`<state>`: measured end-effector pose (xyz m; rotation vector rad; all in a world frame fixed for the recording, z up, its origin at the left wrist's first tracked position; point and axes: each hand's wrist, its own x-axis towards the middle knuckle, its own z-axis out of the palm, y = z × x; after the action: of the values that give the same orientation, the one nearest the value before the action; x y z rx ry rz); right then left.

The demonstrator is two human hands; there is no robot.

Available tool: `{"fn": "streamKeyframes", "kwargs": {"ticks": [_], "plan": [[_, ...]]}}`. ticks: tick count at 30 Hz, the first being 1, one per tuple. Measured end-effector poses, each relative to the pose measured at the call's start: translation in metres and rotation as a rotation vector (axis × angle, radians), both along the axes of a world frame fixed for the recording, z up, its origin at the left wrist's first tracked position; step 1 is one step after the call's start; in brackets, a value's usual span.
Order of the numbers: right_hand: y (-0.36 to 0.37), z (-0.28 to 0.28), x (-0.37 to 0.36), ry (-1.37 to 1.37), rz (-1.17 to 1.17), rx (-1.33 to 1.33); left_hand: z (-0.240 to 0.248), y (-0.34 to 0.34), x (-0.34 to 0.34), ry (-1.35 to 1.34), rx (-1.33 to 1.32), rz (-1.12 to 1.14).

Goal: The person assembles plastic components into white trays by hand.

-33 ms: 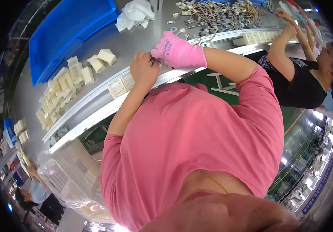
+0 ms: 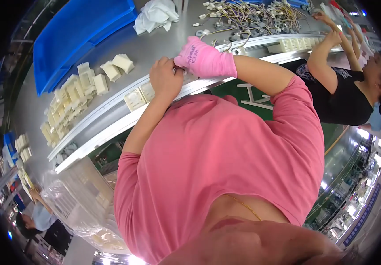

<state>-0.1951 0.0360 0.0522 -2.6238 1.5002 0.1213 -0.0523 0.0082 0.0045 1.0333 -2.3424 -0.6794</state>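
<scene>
Along the near edge of the metal bench, in the head view, the bare left hand and the pink-gloved right hand meet at the fingertips above a pale rail. The governing relation is as follows: a small part, of which only a sliver shows, lies between the two hands, to the right of the left fingers and to the near left of the gloved ones. Both hands are about equally close to it; neither is clearly nearer. Its long axis cannot be read, because the fingers cover most of it. The pale rail runs from near left to far right, and square white fittings stand in line along it, just left of the left wrist. Grip state: the left fingers are curled inward and the gloved fingers bend toward them; whether either hand grasps the small part cannot be told. Relative to the grip, white housings lie to the left, a blue tray to the far left, a crumpled white cloth on the far side, and a heap of wired connectors to the far right.
</scene>
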Motion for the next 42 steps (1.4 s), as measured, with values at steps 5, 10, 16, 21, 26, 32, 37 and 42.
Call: {"fn": "streamKeyframes", "kwargs": {"ticks": [5,10,16,21,26,32,37,42], "plan": [[0.000,0.007,-0.005,0.026,-0.063,0.090,-0.007,0.001,0.005,0.027,0.000,-0.007],[0.005,0.006,-0.008,0.042,-0.149,0.114,-0.005,0.003,0.009,0.052,-0.047,-0.053],[0.007,0.003,-0.007,0.059,-0.194,0.162,0.000,0.005,0.008,0.035,-0.045,-0.064],[0.011,-0.002,-0.009,0.022,-0.203,0.119,0.001,0.005,0.009,0.029,-0.037,-0.076],[0.006,0.003,0.002,0.148,-0.183,0.158,0.002,0.004,0.008,0.014,-0.045,-0.101],[0.008,-0.003,-0.007,-0.097,-0.184,0.113,0.000,0.004,0.008,0.007,-0.082,-0.128],[0.019,-0.010,-0.016,-0.323,-0.318,-0.265,-0.008,0.002,0.006,0.008,-0.157,-0.172],[0.034,-0.014,-0.034,-0.419,-0.494,-0.493,0.002,0.004,0.007,-0.022,-0.114,-0.250]]}}
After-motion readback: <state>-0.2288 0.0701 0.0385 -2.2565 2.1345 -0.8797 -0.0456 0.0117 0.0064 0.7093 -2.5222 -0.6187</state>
